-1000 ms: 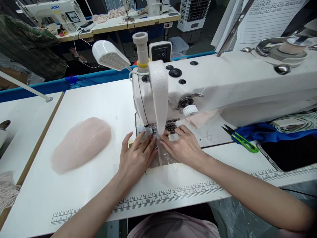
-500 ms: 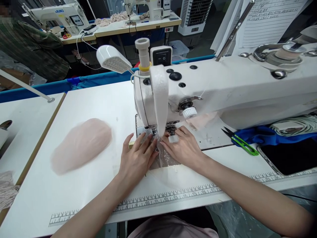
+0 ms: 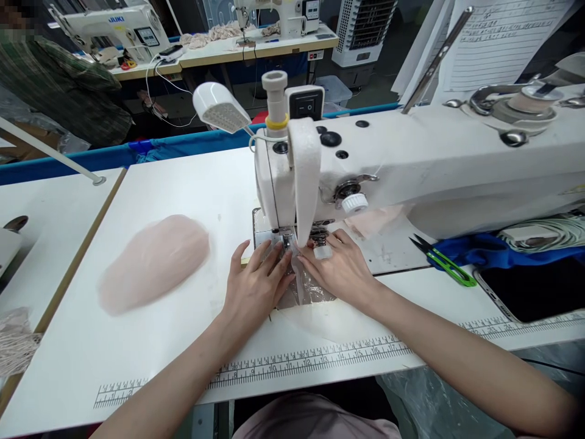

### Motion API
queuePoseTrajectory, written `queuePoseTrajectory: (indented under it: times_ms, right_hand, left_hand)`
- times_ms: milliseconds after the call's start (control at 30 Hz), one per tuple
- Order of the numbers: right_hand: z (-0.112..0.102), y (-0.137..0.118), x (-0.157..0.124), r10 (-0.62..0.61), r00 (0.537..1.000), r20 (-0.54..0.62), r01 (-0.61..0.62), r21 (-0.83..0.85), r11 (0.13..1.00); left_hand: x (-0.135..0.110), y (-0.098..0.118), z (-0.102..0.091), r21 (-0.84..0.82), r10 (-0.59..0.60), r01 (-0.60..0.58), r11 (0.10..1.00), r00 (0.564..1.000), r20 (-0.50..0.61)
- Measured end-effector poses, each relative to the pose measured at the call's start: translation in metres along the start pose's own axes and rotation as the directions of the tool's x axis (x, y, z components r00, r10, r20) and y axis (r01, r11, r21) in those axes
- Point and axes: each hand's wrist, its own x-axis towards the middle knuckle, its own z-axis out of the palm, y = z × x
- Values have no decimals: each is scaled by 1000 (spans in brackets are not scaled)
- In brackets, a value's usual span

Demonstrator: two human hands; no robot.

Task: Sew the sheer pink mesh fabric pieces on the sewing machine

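Close by the needle area of the white sewing machine (image 3: 286, 189), a thin, sheer pale fabric (image 3: 300, 286) lies on the shiny plate. My left hand (image 3: 253, 283) rests on it left of the presser foot (image 3: 286, 239), fingers spread and fairly flat. On the other side my right hand (image 3: 345, 268) lies with its fingers stretched out, the thumb side touching the fabric; some fingertips are hidden behind machine parts. A pale pink oval fabric piece (image 3: 155, 262) lies on the table to the left. More pale pink fabric (image 3: 372, 222) is under the machine arm.
Green thread snips (image 3: 450, 268), a blue cloth (image 3: 479, 247) and a phone (image 3: 534, 289) lie at right. A printed ruler (image 3: 320, 366) runs along the front edge. A person in a plaid sleeve (image 3: 64, 85) is beyond the table, near other sewing machines (image 3: 114, 30).
The whole view has shifted slightly, moving the machine and table a little rightward in the picture. Both hands keep almost the same position beside the presser foot.
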Motion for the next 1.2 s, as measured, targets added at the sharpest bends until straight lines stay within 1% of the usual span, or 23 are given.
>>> queuePoseTrajectory:
  times_ms: [133, 233, 333, 400, 467, 500, 533, 567, 600, 633, 667, 733, 767, 833, 900, 967, 1033, 1100, 1200]
  right_hand:
    - [3, 1, 1, -3, 1000, -1, 3, 1, 1000]
    - [5, 2, 0, 7, 1000, -29, -7, -15, 1000]
    - [2, 2, -1, 19, 998, -66, -20, -12, 1000]
    - [-5, 3, -2, 35, 997, -62, -32, 58, 998]
    - [-18, 5, -5, 48, 999, 14, -50, 228, 972]
    - [-26, 5, -6, 35, 995, 90, -64, 342, 938]
    - [-33, 5, -7, -5, 983, 185, -81, 450, 889]
    - [-40, 6, -9, -67, 958, 279, -95, 528, 844]
    - [-45, 6, -10, -126, 929, 349, -106, 575, 811]
    - [-50, 6, -12, -174, 903, 392, -108, 601, 792]
    - [-53, 6, -12, -207, 885, 417, -106, 612, 783]
    - [-56, 6, -13, -215, 875, 434, -114, 616, 779]
    - [-56, 7, -13, -193, 877, 440, -140, 619, 773]
    - [-57, 9, -12, -110, 883, 456, -230, 625, 746]
    - [-57, 11, -11, -27, 888, 459, -305, 633, 712]
    - [-58, 12, -10, 16, 900, 435, -318, 631, 707]
    - [-56, 11, -9, 19, 922, 387, -277, 622, 733]
    - [-52, 7, -9, -9, 947, 320, -198, 608, 769]
    - [-43, 2, -10, -8, 987, 163, -81, 534, 842]
  left_hand:
    - [0, -1, 1, -2, -13, 13, 1000, 1000, 10]
    - [1, -1, 1, -1, -12, 12, 1000, 1000, 21]
    - [1, -1, -5, 3, -8, 8, 1000, 1000, 15]
    - [-1, -1, -13, 11, -11, 11, 1000, 1000, -29]
    - [-3, -3, -23, -20, 0, -1, 1000, 999, -52]
    - [-4, -4, -28, -62, 20, -21, 998, 1000, -24]
    - [-5, -5, -33, -116, 51, -47, 992, 998, 29]
    - [-6, -7, -37, -175, 94, -76, 982, 991, 98]
    - [-7, -8, -40, -223, 140, -101, 969, 976, 165]
    - [-8, -9, -42, -254, 182, -125, 959, 960, 213]
    - [-8, -10, -42, -264, 212, -146, 953, 947, 240]
    - [-7, -10, -42, -269, 225, -155, 951, 941, 253]
    - [-7, -10, -41, -284, 208, -131, 950, 943, 259]
    - [-4, -8, -43, -342, 128, -20, 940, 947, 295]
    - [0, -5, -47, -380, 34, 110, 919, 935, 352]
    - [4, -3, -51, -376, -31, 194, 906, 916, 400]
    - [9, -2, -53, -379, -51, 229, 897, 903, 426]
    - [14, -4, -50, -392, -43, 243, 887, 890, 453]
    - [23, -9, -41, -363, -45, 248, 898, 874, 484]
